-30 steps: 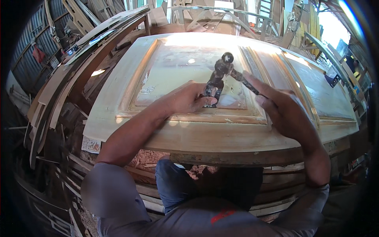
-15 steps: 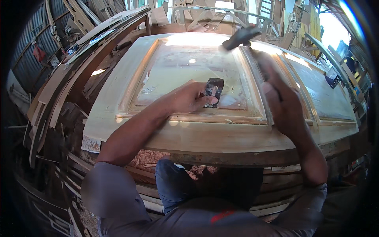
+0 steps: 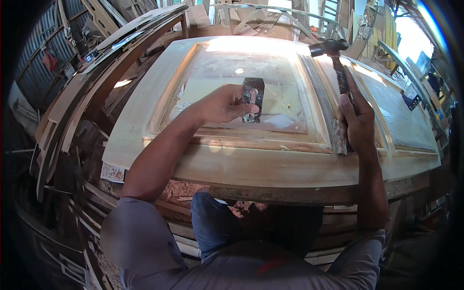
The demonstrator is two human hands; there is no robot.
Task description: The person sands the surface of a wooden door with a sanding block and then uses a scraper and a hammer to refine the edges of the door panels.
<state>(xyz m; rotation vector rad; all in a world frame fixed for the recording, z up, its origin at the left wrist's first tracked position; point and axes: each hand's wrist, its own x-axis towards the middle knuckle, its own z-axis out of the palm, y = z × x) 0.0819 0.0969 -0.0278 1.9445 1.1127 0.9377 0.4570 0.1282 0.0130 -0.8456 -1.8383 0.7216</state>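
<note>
My left hand (image 3: pixel 229 104) grips a small dark block-shaped hand plane (image 3: pixel 254 91), held upright over the panel with the thumb across its lower part. Closed round the worn handle of a hammer (image 3: pixel 330 47) is my right hand (image 3: pixel 358 123). The hammer's dark head points up and stands apart from the plane, to its right. Both hands are above a pale wooden door (image 3: pixel 232 164) with raised mouldings around its panels, lying flat before me. Wood shavings and whitish patches show on the nearer panel.
To the left, long boards (image 3: pixel 116 55) are stacked on a rack. A small dark box (image 3: pixel 411 98) sits on the door's right part. Beyond the far edge stands a curved wooden frame (image 3: pixel 275 10). Sawdust (image 3: pixel 179 191) lies below the near edge.
The hammer has swung away from the plane, to the right, and its head is no longer blurred. My left hand has raised the plane slightly leftward and turned it a little.
</note>
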